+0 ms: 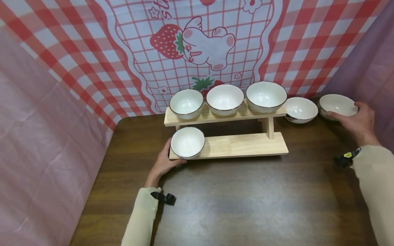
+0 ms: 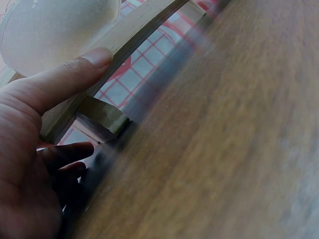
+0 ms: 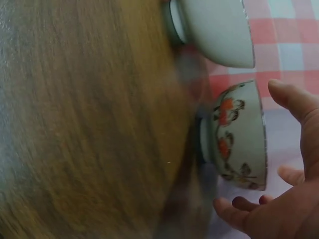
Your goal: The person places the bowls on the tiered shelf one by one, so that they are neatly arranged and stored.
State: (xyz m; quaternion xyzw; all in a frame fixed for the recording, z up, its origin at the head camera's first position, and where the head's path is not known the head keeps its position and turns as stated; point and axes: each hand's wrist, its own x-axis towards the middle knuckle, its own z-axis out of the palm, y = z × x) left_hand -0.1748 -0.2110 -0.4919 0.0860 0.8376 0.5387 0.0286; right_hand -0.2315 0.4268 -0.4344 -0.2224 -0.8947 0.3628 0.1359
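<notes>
My left hand [image 1: 163, 163] is at the left end of a two-tier wooden rack [image 1: 243, 145], close to a white bowl [image 1: 187, 142] on the lower shelf. In the left wrist view its thumb [image 2: 70, 79] lies across the shelf's front edge, beside that bowl, while the other visible fingers hang loosely below the board. At the far right, my right hand [image 1: 360, 119] spreads around a white bowl with orange-red floral decoration [image 3: 239, 134]. Its thumb and fingers stand at opposite sides of this upright bowl, near the rim.
Three white bowls with dark rims stand on the upper shelf: left [image 1: 186, 102], middle [image 1: 225, 99] and right [image 1: 266, 95]. Another bowl [image 1: 301, 110] sits on the brown table [image 1: 246, 201] between rack and right hand. Checked cloth [image 1: 307, 44] hangs behind; pink drapes [image 1: 46, 143] flank the table.
</notes>
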